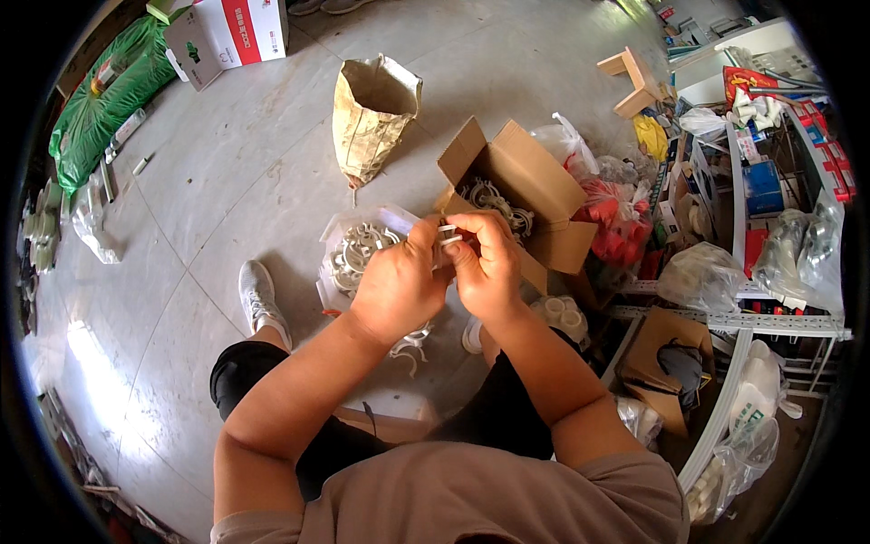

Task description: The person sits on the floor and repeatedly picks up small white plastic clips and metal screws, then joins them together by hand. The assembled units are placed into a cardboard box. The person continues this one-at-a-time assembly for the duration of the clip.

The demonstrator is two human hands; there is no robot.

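Observation:
My left hand (397, 288) and my right hand (489, 270) meet in front of me, fingers closed around a small white plastic clip (450, 239). Fingers cover most of it, so its full shape is hidden. Just beyond my left hand, a whitish open container (328, 295) holds many white pipe clips (361, 249). A few loose clips (410, 349) lie below my wrists. Past my right hand, an open cardboard box (551, 186) contains more clips (497, 201).
A woven sack (373, 118) stands open on the grey tiled floor. Bags of red parts (616, 218) and a cluttered white shelf (739, 322) crowd the right. Far right stands a small wooden stool (634, 82). A green bag (109, 104) lies at far left.

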